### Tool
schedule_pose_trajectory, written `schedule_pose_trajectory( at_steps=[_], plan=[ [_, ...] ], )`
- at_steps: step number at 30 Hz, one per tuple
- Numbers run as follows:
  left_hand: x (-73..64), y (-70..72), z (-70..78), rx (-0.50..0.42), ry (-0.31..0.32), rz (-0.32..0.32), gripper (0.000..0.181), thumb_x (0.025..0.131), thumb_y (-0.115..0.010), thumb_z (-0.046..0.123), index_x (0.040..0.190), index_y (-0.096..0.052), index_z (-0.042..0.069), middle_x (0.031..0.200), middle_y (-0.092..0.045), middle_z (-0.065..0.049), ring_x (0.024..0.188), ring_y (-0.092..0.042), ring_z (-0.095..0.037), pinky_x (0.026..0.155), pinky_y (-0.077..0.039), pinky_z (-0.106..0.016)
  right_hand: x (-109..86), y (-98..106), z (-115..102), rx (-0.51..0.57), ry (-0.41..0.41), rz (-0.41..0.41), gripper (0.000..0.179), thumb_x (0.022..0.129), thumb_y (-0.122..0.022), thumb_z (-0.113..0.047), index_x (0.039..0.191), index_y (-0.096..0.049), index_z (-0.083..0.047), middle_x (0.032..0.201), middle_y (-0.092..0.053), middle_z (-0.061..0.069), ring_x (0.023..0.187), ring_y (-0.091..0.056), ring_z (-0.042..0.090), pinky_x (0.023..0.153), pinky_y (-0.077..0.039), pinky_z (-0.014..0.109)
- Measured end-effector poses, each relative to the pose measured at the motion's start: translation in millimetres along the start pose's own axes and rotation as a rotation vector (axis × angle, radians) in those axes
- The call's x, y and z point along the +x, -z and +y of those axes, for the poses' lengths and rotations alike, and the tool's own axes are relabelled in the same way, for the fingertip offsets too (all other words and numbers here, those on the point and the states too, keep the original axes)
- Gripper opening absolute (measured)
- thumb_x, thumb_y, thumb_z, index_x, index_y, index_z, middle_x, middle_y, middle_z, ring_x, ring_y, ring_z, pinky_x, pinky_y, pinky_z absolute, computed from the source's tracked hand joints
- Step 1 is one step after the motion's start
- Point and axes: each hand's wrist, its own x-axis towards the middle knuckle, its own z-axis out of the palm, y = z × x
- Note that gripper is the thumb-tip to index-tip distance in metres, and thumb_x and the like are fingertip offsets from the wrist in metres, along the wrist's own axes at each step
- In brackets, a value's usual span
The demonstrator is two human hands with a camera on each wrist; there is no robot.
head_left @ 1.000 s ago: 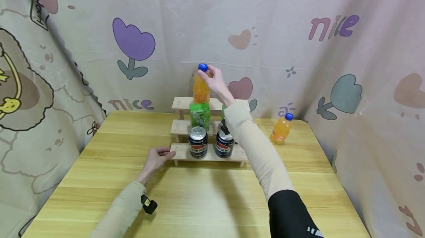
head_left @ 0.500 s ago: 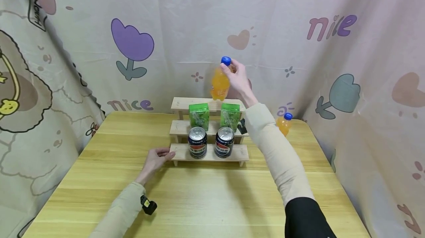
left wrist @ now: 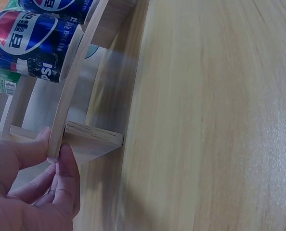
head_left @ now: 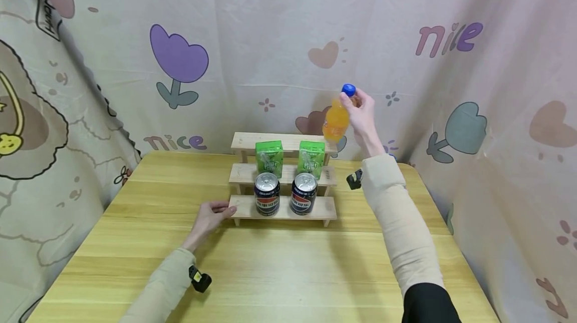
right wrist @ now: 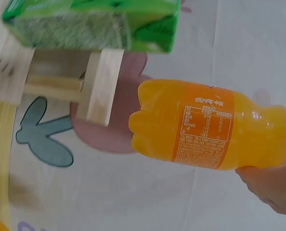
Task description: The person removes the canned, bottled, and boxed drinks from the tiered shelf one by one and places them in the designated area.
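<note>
Right hand: the right hand (head_left: 364,115) is raised at about 1 o'clock from the stepped wooden shelf (head_left: 283,179), its grip pinching the small orange drink bottle with a blue cap (head_left: 338,117) just under the cap.
Bottle: it hangs in the air, slightly tilted, above and beyond the shelf's right end, in front of the printed fabric backdrop (head_left: 279,37); in the right wrist view its orange body (right wrist: 208,124) lies clear of the shelf's side.
Left hand: the left hand (head_left: 208,217) rests on the yellow wooden tabletop (head_left: 288,268) at 9 o'clock of the shelf, its grip curled round the left end of the lowest step (left wrist: 61,120), thumb on the front edge.
Shelf load: two blue cola cans (head_left: 267,200) stand on the lowest step, two green drink cartons (head_left: 269,158) on the middle one.
</note>
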Motion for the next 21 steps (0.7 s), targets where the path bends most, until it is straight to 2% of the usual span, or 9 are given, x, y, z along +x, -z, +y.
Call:
schedule_pose_trajectory(
  at_steps=[6, 10, 13, 19, 21],
  plan=[
    [-0.3, -0.4, -0.7, -0.010, 0.006, 0.004, 0.046, 0.095, -0.071, 0.020, 0.127, -0.059, -0.011, 0.122, -0.068, -0.029, 0.100, -0.070, -0.022, 0.093, -0.057, -0.037, -6.0, 21.5, 10.6, -0.040, -0.002, 0.050, 0.004, 0.100, -0.061, -0.022, 0.101, -0.065, -0.022, 0.099, -0.059, -0.011, 0.106, -0.051, 0.010, 0.113, -0.038, 0.037],
    [-0.4, -0.2, -1.1, -0.008, 0.006, -0.001, 0.048, 0.095, -0.070, 0.021, 0.128, -0.059, -0.012, 0.123, -0.067, -0.030, 0.101, -0.070, -0.023, 0.091, -0.057, -0.035, -12.0, 29.0, 19.6, -0.049, -0.009, 0.085, 0.006, 0.100, -0.061, -0.021, 0.102, -0.065, -0.017, 0.098, -0.059, -0.010, 0.101, -0.052, 0.009, 0.107, -0.040, 0.032],
    [-0.2, -0.1, -0.6, -0.004, 0.007, 0.003, 0.048, 0.095, -0.071, 0.022, 0.128, -0.060, -0.011, 0.123, -0.067, -0.030, 0.102, -0.070, -0.024, 0.087, -0.056, -0.028, -16.1, 33.9, 28.5, -0.039, -0.012, 0.102, 0.009, 0.100, -0.060, -0.019, 0.104, -0.065, -0.013, 0.097, -0.060, -0.008, 0.099, -0.052, 0.009, 0.104, -0.041, 0.030],
    [0.3, -0.2, -0.8, -0.008, 0.009, 0.010, 0.045, 0.095, -0.070, 0.019, 0.127, -0.060, -0.011, 0.121, -0.068, -0.029, 0.098, -0.070, -0.021, 0.080, -0.053, -0.021, -24.9, 44.3, 51.3, -0.058, -0.063, 0.103, 0.007, 0.102, -0.058, -0.021, 0.097, -0.062, -0.024, 0.100, -0.059, -0.010, 0.105, -0.051, 0.008, 0.113, -0.039, 0.036],
    [0.6, -0.5, -1.3, -0.022, 0.014, 0.008, 0.045, 0.095, -0.070, 0.019, 0.127, -0.060, -0.012, 0.120, -0.069, -0.029, 0.093, -0.071, -0.018, 0.072, -0.053, -0.021, -28.3, 47.2, 60.5, -0.065, -0.075, 0.106, 0.006, 0.102, -0.058, -0.021, 0.098, -0.063, -0.021, 0.099, -0.058, -0.011, 0.107, -0.052, 0.008, 0.114, -0.039, 0.038]
  ],
)
